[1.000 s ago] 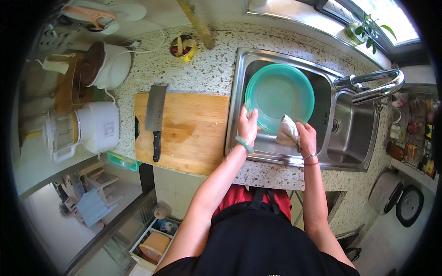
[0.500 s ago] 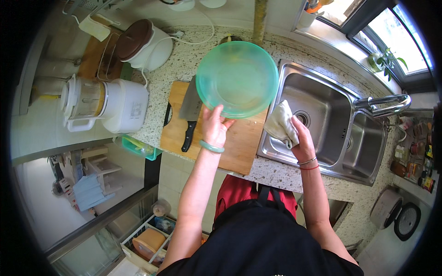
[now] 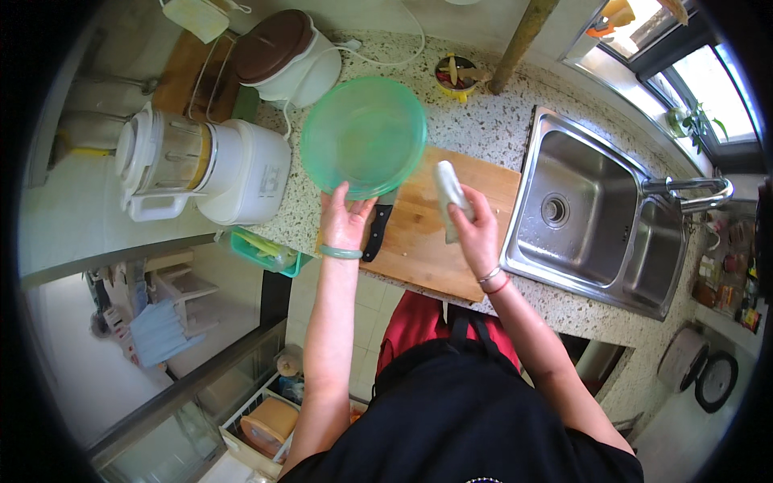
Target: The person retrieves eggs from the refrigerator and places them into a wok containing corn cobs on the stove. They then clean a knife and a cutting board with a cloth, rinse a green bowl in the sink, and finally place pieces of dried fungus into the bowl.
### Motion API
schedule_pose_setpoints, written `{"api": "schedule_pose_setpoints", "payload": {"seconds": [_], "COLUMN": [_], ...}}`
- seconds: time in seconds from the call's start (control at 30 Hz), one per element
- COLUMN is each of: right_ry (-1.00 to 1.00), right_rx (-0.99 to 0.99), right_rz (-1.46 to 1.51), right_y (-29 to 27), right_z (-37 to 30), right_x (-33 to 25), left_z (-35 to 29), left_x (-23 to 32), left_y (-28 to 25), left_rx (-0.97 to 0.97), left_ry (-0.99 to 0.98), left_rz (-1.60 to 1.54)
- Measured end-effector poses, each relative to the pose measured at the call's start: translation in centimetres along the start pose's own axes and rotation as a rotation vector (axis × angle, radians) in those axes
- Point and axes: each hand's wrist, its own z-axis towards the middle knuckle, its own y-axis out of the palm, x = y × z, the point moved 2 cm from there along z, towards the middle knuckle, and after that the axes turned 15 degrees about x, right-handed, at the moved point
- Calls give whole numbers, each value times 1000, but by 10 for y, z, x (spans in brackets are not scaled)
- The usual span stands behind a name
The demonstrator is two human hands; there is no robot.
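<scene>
A round, translucent green basin (image 3: 364, 133) is held out over the left part of the counter. My left hand (image 3: 344, 225) grips its near rim, fingers curled at the edge. My right hand (image 3: 477, 233) is closed on a folded white cloth (image 3: 448, 191), above the wooden cutting board (image 3: 431, 253) and apart from the basin. On the board's left side lies a knife (image 3: 378, 232). Its black handle shows, while most of the blade is hidden beneath the basin.
The steel double sink (image 3: 592, 173) with its faucet (image 3: 684, 187) is at right. A white blender (image 3: 241, 173) and a brown-lidded white pot (image 3: 278, 52) stand left. Behind the board is a small yellow container (image 3: 457, 79). A green basket (image 3: 262, 253) sits at the counter's left edge.
The basin has moved left in the view, held by my left hand. My right hand has carried the cloth left from the sink's edge to over the cutting board.
</scene>
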Motion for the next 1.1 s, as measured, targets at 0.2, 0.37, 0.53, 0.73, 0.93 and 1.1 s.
{"api": "schedule_pose_setpoints", "payload": {"seconds": [0.2,0.37,0.53,0.73,0.93,1.1], "right_ry": [-596,-791,-816,-421,-863,-955], "right_rx": [18,-111,-135,419,269,-416], "right_rz": [-354,-843,-853,-1140,-662,-559], "right_y": [43,65,36,-132,-67,30], "right_z": [-48,-62,-33,51,-1,-83], "right_x": [0,54,67,94,15,17], "left_z": [21,34,44,44,50,55], "left_x": [8,2,4,2,-2,-1], "left_y": [-27,-33,-40,-36,-45,-42], "left_rx": [8,41,6,-21,81,49], "left_ry": [-22,-69,-56,-64,-36,-51], "left_rz": [19,44,91,201,296,323]}}
